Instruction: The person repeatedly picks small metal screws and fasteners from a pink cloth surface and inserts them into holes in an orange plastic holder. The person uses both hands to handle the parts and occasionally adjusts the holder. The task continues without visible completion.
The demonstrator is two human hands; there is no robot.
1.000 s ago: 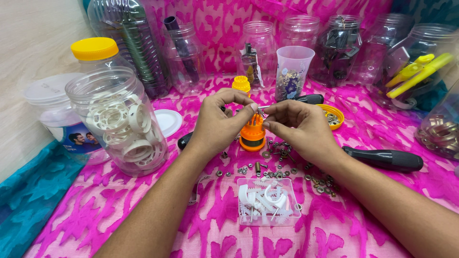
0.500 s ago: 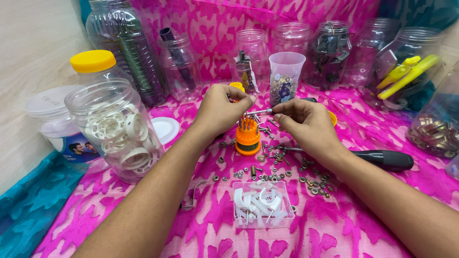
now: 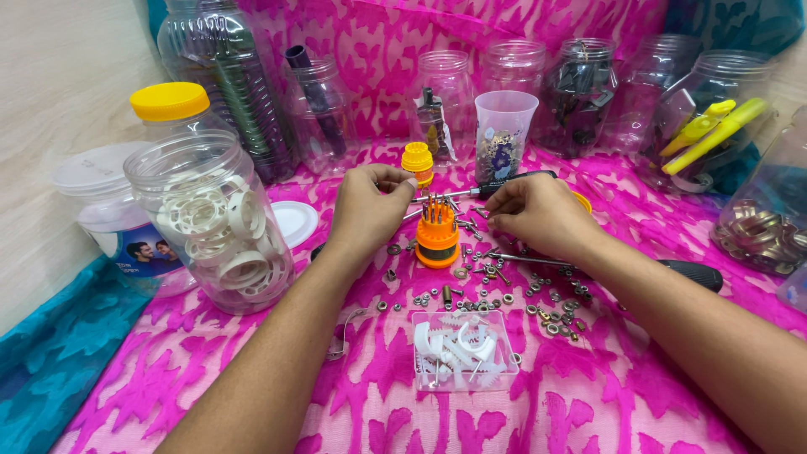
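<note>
Both hands meet over the orange bit holder (image 3: 438, 238), which stands upright on the pink cloth (image 3: 378, 395) with bits sticking up from its top. The left hand (image 3: 367, 212) has its fingers curled and pinched on one end of a thin metal rod (image 3: 437, 198) that runs level just above the holder; the right hand (image 3: 538, 214) closes its fingertips at the rod's other end, though what exactly they pinch is too small to tell. Nuts and screws (image 3: 496, 294) lie scattered on the cloth in front of the holder, and near them sits a clear box (image 3: 464, 351) of white clips. A black-handled screwdriver (image 3: 685, 273) lies under the right forearm. A jar of white rings (image 3: 217, 223) stands to the left, a clear cup (image 3: 504, 134) behind the hands
</note>
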